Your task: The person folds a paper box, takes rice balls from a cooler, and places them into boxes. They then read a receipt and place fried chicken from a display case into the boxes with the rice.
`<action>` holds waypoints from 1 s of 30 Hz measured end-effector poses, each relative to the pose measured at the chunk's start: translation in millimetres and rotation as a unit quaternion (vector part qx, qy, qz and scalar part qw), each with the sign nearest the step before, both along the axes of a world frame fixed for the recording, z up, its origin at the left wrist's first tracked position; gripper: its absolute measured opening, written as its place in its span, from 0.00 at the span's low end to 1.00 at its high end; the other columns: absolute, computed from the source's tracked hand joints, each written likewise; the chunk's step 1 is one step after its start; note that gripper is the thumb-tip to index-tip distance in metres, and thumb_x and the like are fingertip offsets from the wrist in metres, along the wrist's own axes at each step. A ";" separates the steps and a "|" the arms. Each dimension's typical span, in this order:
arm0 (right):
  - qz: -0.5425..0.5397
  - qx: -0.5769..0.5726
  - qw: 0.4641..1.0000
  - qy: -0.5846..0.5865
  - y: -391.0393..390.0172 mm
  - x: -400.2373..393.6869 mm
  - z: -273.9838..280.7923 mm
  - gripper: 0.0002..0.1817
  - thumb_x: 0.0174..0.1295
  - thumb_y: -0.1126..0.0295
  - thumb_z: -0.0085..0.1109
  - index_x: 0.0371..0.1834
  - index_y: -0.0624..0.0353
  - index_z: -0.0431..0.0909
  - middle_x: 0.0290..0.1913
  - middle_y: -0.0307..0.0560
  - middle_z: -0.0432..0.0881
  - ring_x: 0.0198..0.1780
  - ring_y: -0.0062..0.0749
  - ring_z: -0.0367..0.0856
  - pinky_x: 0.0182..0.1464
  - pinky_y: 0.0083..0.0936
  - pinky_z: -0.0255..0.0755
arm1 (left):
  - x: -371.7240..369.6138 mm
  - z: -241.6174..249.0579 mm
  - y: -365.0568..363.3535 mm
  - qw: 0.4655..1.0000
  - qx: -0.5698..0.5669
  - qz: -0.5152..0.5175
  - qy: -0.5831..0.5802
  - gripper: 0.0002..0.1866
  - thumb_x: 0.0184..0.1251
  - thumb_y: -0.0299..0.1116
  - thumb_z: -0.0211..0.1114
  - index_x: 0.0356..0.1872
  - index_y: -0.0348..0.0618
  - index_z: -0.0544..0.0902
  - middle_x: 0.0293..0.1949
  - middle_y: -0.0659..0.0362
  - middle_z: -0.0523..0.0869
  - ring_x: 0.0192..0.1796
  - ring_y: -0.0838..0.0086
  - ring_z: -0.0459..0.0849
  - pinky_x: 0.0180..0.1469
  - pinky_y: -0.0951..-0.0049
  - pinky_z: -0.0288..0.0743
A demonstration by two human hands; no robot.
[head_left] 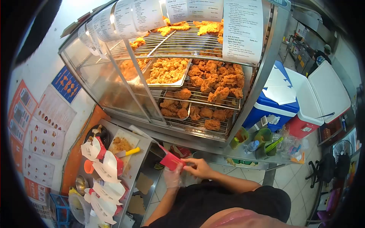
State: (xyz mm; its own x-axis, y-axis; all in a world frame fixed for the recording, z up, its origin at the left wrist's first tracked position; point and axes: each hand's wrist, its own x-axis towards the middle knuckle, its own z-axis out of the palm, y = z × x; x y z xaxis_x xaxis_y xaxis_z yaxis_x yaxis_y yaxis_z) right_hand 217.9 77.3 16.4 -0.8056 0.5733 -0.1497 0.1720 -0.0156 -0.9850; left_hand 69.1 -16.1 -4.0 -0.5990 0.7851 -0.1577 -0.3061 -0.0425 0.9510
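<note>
A small red packet (172, 161) is held between both hands, in front of the body and below the glass display cabinet (205, 138). My left hand (173, 178), in a clear plastic glove, grips it from below. The bare fingers of my right hand (198, 168) pinch its right edge. To the left, several red and white open boxes (106, 171) stand in a row on the metal counter (137, 155). A yellow-handled knife (132, 151) lies by a crumb-covered board (121, 144).
Fried chicken (216, 78) fills the cabinet's racks, with paper order slips (243, 30) hanging above. Green containers (264, 146) and a bottle (252, 146) stand on the right shelf, before a blue cooler (272, 110) and an open red cooler (304, 121). Another person (321, 57) is far back right.
</note>
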 end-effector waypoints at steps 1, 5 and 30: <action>-0.005 0.092 0.995 0.026 12.2 1.4 -18.5 0.30 0.75 0.62 0.61 0.77 0.55 0.68 0.49 0.49 0.90 0.50 0.23 0.85 0.53 0.25 0.78 | -3.7 0.1 -4.8 0.997 -0.041 -0.062 0.014 0.14 0.70 0.32 0.74 0.52 0.39 0.84 0.44 0.61 0.89 0.44 0.78 0.85 0.48 0.73 0.80; -0.096 -0.138 0.968 0.186 30.6 -5.3 -31.2 0.15 0.80 0.60 0.52 0.62 0.57 0.75 0.70 0.47 0.74 0.69 0.28 0.70 0.71 0.30 0.66 | -13.7 -20.9 -39.6 0.935 -0.133 -0.317 0.090 0.13 0.74 0.37 0.71 0.50 0.41 0.84 0.42 0.66 0.87 0.42 0.83 0.82 0.46 0.75 0.78; 0.265 0.279 0.923 0.002 24.8 23.5 -33.2 0.34 0.55 0.54 0.79 0.65 0.47 0.79 0.73 0.59 0.66 0.74 0.55 0.64 0.73 0.43 0.65 | -5.9 -38.3 -48.9 0.958 -0.141 -0.248 0.042 0.52 0.63 0.31 0.79 0.83 0.37 0.54 0.36 0.60 0.90 0.36 0.85 0.82 0.43 0.77 0.80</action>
